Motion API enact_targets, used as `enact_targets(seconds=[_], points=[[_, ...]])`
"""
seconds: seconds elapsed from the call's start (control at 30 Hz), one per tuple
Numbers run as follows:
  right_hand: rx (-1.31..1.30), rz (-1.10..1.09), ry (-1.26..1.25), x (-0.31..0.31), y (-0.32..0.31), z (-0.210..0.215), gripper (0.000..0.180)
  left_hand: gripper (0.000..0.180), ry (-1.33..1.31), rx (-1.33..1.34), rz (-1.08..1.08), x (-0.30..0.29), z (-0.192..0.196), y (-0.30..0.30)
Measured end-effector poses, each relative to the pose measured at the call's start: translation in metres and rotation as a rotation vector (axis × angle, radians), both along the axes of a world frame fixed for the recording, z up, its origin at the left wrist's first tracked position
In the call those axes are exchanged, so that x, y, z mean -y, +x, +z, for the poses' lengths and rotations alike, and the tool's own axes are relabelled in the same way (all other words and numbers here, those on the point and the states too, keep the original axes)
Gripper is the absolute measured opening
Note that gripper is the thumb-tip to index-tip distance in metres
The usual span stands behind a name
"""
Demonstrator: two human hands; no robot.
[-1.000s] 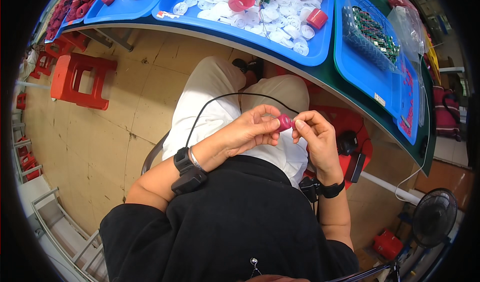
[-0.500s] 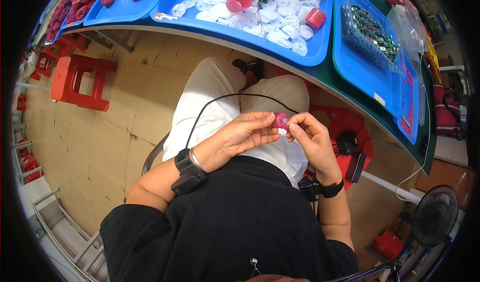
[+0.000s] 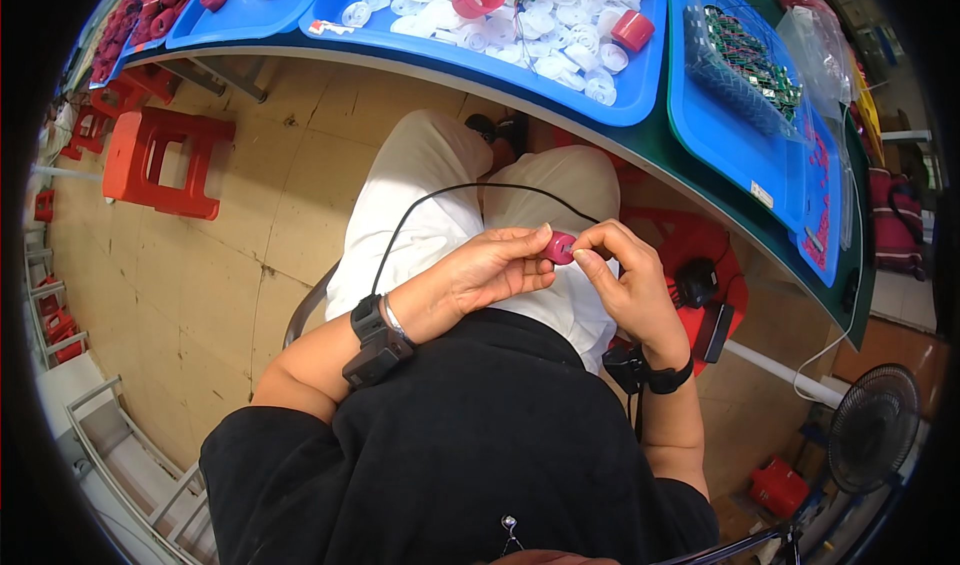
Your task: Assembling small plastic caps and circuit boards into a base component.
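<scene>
Over my lap, my left hand [image 3: 492, 268] pinches a small pinkish-red plastic cup [image 3: 559, 249] between thumb and fingertips. The cup is short and round, tilted with its open end toward the right. At that end, my right hand [image 3: 628, 277] has its thumb and index finger pressed together. Whatever these fingertips grip is too small to make out. Part of the cup's mouth is hidden behind them.
Ahead on the table, a blue tray [image 3: 640, 105] holds white plastic discs and red cups. Right of it, a clear basket [image 3: 700, 60] of green circuit boards sits on another blue tray [image 3: 715, 160]. A red stool [image 3: 165, 165] stands left; a black fan [image 3: 873, 430] at lower right.
The cup has turned, so its open end now faces more toward my right hand. My right hand has shifted slightly; my left hand still holds the cup.
</scene>
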State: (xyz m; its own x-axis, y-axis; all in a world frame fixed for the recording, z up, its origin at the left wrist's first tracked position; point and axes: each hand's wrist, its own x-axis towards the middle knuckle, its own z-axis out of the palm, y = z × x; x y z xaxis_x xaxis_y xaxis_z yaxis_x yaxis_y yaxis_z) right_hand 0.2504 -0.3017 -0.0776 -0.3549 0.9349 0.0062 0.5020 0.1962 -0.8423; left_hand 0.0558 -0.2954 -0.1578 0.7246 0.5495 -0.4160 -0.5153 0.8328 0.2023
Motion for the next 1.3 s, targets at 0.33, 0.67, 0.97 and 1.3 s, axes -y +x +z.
enact_targets(seconds=[0.33,0.67,0.97,1.3], points=[[-0.352,-0.176,-0.265,0.005,0.002,-0.018,0.009,0.026,-0.001,0.052,-0.018,0.001,-0.008,-0.002],[-0.394,-0.028,-0.653,-0.016,0.016,-0.009,0.017,0.025,0.018,-0.046,-0.113,0.002,-0.004,-0.003],[-0.335,0.07,-0.831,-0.027,0.022,-0.019,0.019,0.024,0.049,-0.15,-0.158,0.002,-0.009,-0.004],[-0.256,0.022,-0.599,-0.008,0.012,-0.023,0.023,0.025,-0.01,-0.104,-0.11,0.005,-0.007,-0.004]])
